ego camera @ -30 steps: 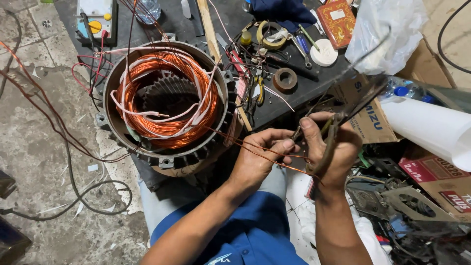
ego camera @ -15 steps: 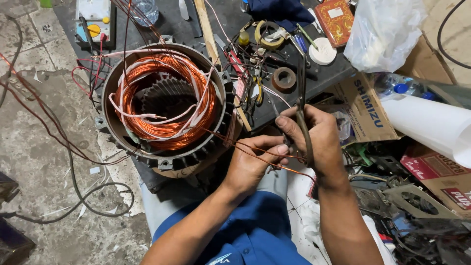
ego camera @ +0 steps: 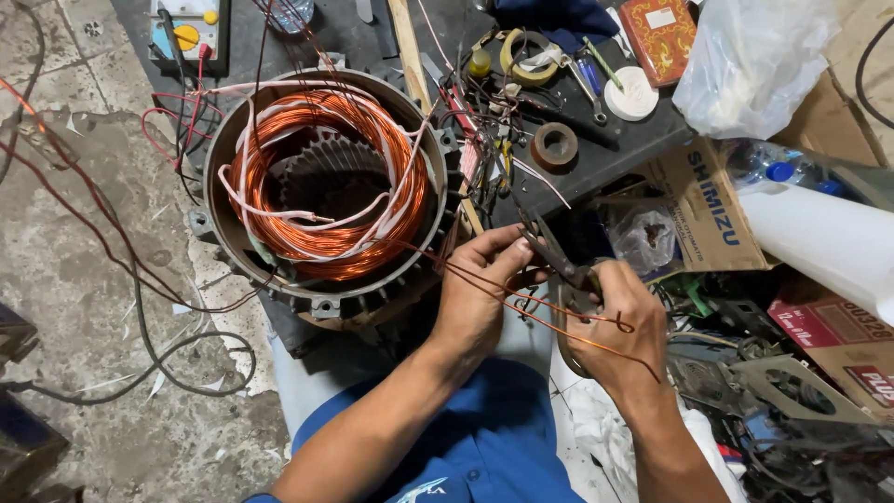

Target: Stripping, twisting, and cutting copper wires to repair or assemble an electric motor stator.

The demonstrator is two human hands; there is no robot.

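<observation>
A round motor stator (ego camera: 326, 191) with copper windings and white sleeved leads lies on the dark bench. Thin copper wires (ego camera: 549, 312) run from its winding toward me. My left hand (ego camera: 475, 293) pinches those wires between thumb and fingers near the stator's front rim. My right hand (ego camera: 619, 326) grips dark metal scissors (ego camera: 549, 247), their blades pointing up and left toward the wires by my left fingertips. A wire end loops over my right hand.
A yellow-dial multimeter (ego camera: 186, 28) sits at the back left. Tape rolls (ego camera: 556, 144), screwdrivers and small tools litter the bench. A cardboard box (ego camera: 712, 210), plastic bag (ego camera: 754, 61) and white cylinder (ego camera: 829, 242) crowd the right. Red and black cables (ego camera: 112, 270) trail over the concrete floor.
My right hand has swung the scissors from pointing up and right to pointing up and left, at the wires. My left hand keeps its pinch on the copper wires.
</observation>
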